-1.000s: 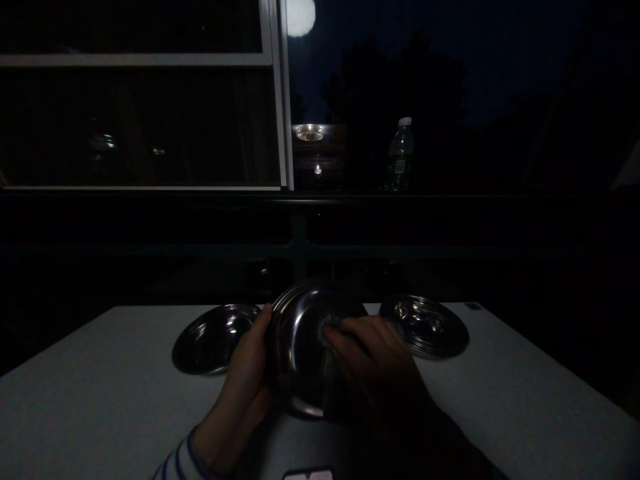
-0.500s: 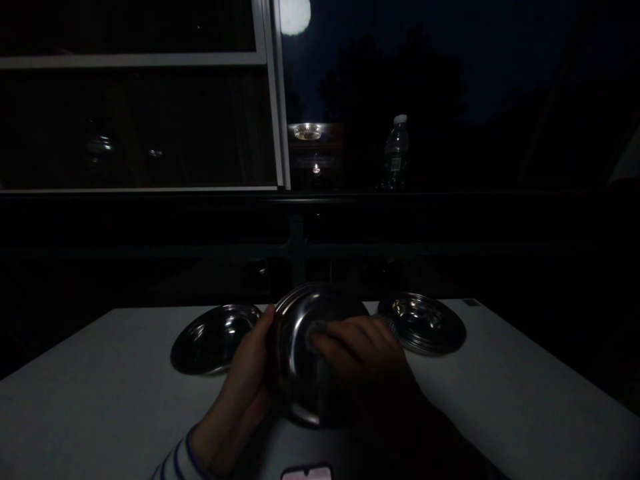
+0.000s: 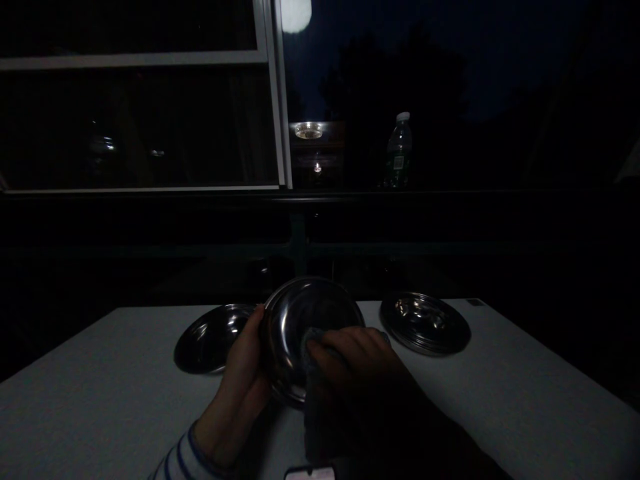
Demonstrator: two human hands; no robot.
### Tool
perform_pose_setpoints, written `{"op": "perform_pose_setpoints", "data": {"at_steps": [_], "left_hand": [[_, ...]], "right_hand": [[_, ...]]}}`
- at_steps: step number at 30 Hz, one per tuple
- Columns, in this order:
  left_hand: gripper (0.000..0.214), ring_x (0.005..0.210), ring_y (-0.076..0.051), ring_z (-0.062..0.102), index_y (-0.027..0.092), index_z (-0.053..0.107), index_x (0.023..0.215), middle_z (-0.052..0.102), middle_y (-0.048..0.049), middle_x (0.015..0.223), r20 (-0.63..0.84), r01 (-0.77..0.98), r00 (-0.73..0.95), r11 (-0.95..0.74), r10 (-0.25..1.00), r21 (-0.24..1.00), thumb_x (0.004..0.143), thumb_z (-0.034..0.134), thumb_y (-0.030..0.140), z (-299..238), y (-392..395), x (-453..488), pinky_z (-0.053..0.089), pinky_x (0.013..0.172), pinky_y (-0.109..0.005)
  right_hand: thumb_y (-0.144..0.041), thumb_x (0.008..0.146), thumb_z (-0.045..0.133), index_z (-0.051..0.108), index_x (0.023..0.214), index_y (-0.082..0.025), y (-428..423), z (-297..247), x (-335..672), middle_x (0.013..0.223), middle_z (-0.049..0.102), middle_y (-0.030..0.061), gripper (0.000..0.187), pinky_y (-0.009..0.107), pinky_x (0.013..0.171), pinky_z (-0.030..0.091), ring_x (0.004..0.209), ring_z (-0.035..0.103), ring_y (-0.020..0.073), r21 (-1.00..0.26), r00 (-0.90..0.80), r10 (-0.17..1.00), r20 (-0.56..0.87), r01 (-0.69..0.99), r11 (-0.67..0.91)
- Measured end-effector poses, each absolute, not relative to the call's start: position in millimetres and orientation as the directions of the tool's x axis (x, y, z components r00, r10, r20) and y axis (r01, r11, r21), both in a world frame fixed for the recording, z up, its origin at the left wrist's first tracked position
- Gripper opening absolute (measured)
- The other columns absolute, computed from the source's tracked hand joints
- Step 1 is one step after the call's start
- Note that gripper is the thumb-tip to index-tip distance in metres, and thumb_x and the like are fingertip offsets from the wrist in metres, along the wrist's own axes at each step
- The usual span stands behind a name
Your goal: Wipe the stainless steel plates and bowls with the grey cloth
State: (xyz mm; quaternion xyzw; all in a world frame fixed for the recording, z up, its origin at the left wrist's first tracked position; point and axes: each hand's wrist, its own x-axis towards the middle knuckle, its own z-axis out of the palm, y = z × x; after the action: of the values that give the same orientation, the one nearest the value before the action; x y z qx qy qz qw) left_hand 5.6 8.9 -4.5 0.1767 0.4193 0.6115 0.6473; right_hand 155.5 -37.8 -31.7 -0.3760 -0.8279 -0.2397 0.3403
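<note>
My left hand (image 3: 240,380) grips the left rim of a shiny steel plate (image 3: 295,317), which is tilted up on edge above the white table (image 3: 100,393). My right hand (image 3: 357,357) presses a grey cloth (image 3: 320,400) against the inside of that plate, fingers closed on the cloth. The cloth hangs down below the hand. A striped sleeve covers my left wrist. The scene is very dark.
A second steel plate (image 3: 213,337) lies flat to the left, and a third steel plate (image 3: 425,323) to the right. A phone (image 3: 310,473) peeks in at the bottom edge. Behind the table stand a dark railing, a water bottle (image 3: 399,150) and a window frame (image 3: 277,93).
My right hand with the cloth has slid left and down across the plate's inside. The held plate has tipped slightly and shifted left with my left hand.
</note>
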Motion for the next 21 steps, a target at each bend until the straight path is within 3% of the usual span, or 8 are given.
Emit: {"op": "perform_pose_setpoints", "data": {"at_steps": [4,7,10,12,15,18,21], "left_hand": [[0.018,0.062,-0.016,0.066,0.014,0.063,0.085,0.069,-0.0040,0.066,-0.340,-0.661,-0.070,0.212,0.938,0.720,0.083,0.049,0.025,-7,14,2,0.053,0.062,-0.028],[0.017,0.062,-0.016,0.066,0.013,0.062,0.086,0.067,-0.0039,0.064,-0.331,-0.650,-0.093,0.195,0.939,0.735,0.082,0.051,0.025,-9,16,0,0.053,0.061,-0.027],[0.016,0.060,-0.016,0.065,0.013,0.063,0.085,0.068,-0.0038,0.063,-0.310,-0.633,-0.124,0.165,0.942,0.756,0.081,0.054,0.025,-10,17,-3,0.053,0.058,-0.026],[0.017,0.060,-0.016,0.065,0.013,0.064,0.085,0.068,-0.0045,0.065,-0.301,-0.635,-0.119,0.161,0.946,0.756,0.081,0.054,0.026,-10,17,-4,0.053,0.058,-0.026],[0.018,0.060,-0.015,0.065,0.013,0.064,0.083,0.069,-0.0047,0.067,-0.286,-0.623,-0.140,0.140,0.948,0.769,0.081,0.054,0.027,-11,15,-2,0.053,0.057,-0.025],[0.017,0.057,-0.016,0.064,0.014,0.065,0.081,0.069,-0.0042,0.066,-0.301,-0.574,-0.158,0.160,0.940,0.803,0.080,0.056,0.029,-12,11,3,0.052,0.052,-0.026],[0.019,0.052,-0.017,0.063,0.014,0.065,0.080,0.067,-0.0041,0.060,-0.333,-0.548,-0.134,0.211,0.933,0.810,0.079,0.057,0.031,-10,7,6,0.051,0.048,-0.027]], "right_hand": [[-0.034,0.084,0.049,0.049,0.121,-0.018,-36,-33,162,0.116,0.056,0.0099,0.040,0.036,0.080,0.039,0.102,0.049,0.0223,0.167,-0.521,0.480,0.705,0.781,0.602],[-0.028,0.085,0.050,0.051,0.117,-0.022,-33,-31,170,0.109,0.059,0.0062,0.032,0.032,0.075,0.042,0.095,0.052,0.0186,0.157,-0.560,0.501,0.660,0.754,0.638],[-0.021,0.087,0.044,0.057,0.102,-0.021,-32,-24,182,0.094,0.061,0.0039,0.020,0.027,0.069,0.042,0.082,0.054,0.0149,0.073,-0.497,0.521,0.694,0.769,0.635],[-0.019,0.089,0.039,0.058,0.097,-0.017,-34,-16,192,0.089,0.061,0.0061,0.021,0.027,0.067,0.042,0.078,0.053,0.0157,0.052,-0.385,0.510,0.769,0.833,0.551],[-0.016,0.086,0.040,0.058,0.101,-0.011,-39,-7,202,0.086,0.059,0.0102,0.023,0.030,0.065,0.041,0.076,0.052,0.0193,0.103,-0.203,0.387,0.900,0.959,0.263],[-0.014,0.083,0.046,0.058,0.106,-0.011,-41,-10,195,0.086,0.060,0.0112,0.026,0.031,0.062,0.039,0.075,0.051,0.0205,0.187,-0.202,0.302,0.931,0.979,0.078],[-0.016,0.083,0.044,0.058,0.108,-0.012,-39,-23,172,0.094,0.061,0.0104,0.028,0.030,0.064,0.038,0.077,0.051,0.0193,0.197,-0.283,0.376,0.882,0.948,0.251]]}}
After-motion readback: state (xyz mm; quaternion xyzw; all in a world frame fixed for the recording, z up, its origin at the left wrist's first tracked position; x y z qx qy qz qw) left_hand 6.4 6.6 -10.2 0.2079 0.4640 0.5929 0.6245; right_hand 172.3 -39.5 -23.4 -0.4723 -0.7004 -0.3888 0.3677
